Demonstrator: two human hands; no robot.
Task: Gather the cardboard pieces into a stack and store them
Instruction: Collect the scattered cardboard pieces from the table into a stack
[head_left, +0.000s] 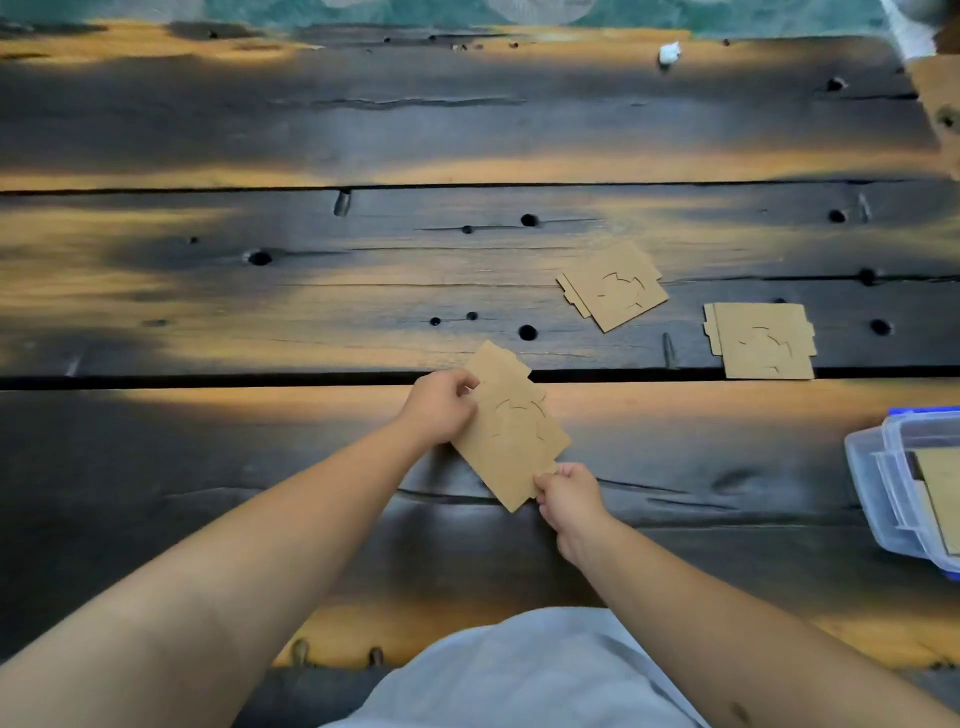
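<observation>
Our left hand (441, 408) pinches the upper left edge of a die-cut cardboard piece (511, 431), and our right hand (569, 493) grips its lower corner between thumb and fingers, so both hands are closed on the same piece. We hold it over the dark wooden plank table (260, 130), its long axis running diagonally from upper left to lower right; whether it touches the wood we cannot tell.

Two more small piles wait on the table, both up and to the right of our hands. The nearer pile (613, 286) lies tilted, with at least two pieces overlapping; the farther pile (761, 340) sits squarer to the planks, just above the gap between boards. Our right hand is the closer one to both, so we judge it the natural one to reach while the left keeps the held piece.

The clear plastic storage box (893, 488), blue at its rim, stands at the right edge with cardboard already inside, again on our right hand's side.

We see no brand, label or readable writing anywhere; the cardboard shows only curved cut lines. A small white scrap (669, 52) lies far up the table.
</observation>
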